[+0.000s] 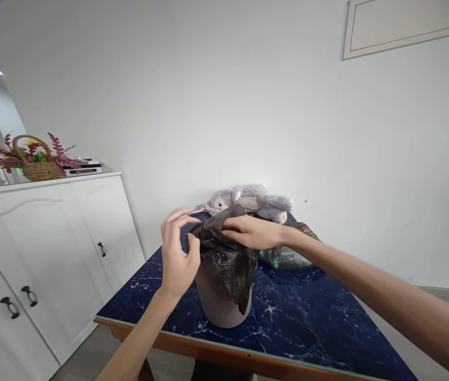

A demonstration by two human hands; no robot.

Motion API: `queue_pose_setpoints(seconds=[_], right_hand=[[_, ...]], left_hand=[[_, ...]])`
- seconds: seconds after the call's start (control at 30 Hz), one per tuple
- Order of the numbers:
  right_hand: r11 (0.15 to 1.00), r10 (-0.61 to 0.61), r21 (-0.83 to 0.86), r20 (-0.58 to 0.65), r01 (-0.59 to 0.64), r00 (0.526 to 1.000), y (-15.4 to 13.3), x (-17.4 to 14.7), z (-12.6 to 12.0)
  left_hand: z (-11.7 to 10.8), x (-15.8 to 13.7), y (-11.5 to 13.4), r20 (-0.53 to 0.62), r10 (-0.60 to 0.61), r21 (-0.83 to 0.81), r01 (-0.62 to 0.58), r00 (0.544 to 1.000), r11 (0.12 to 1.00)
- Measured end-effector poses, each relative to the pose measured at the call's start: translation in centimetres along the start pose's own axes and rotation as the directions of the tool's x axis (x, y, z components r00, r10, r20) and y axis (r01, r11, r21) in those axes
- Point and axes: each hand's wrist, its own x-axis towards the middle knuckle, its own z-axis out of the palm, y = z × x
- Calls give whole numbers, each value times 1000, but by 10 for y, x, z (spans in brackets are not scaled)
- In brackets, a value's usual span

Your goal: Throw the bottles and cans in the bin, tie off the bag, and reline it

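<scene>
A grey-brown trash bin [222,309] stands upright on the table. A thin black garbage bag [232,267] lies bunched over its mouth and hangs down the front and right side. Close to the bin's left rim is my left hand [179,251], thumb and fingers curved apart with a gap between them. My right hand [254,233] reaches in from the right, its fingers on the upper part of the bag and partly hidden in its folds. Most of the rim is covered by the bag.
The blue marble-patterned table [295,317] has a wooden edge. Behind the bin lies a grey plush toy [248,198] against the wall. A filled plastic bag [287,256] sits right of the bin. At left, a white cabinet [45,238] carries a flower basket [42,170].
</scene>
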Motion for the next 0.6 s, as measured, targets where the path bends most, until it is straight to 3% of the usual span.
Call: queue_pose_setpoints(seconds=[0.07,0.13,0.2,0.33,0.4,0.6], right_hand=[[998,-29,56,-3,29,1000,7,14,5],[996,-48,74,9,47,999,15,28,7],[997,-46,65,14,45,999,24,39,7],[1000,19,10,-32,-18,999,37,46,7],[998,53,-9,-89,-54,995,40,44,10],[986,166,3,-173,-168,971,47,48,22]], left_hand=[[-4,12,9,178,223,-57,-216,959,975],[-7,25,16,383,337,-127,-313,860,941],[-10,37,18,486,365,-135,-344,794,929],[-15,50,8,583,301,-17,-359,755,933],[-16,51,-1,615,248,54,-354,749,934],[-20,50,-40,519,107,274,-284,848,919]])
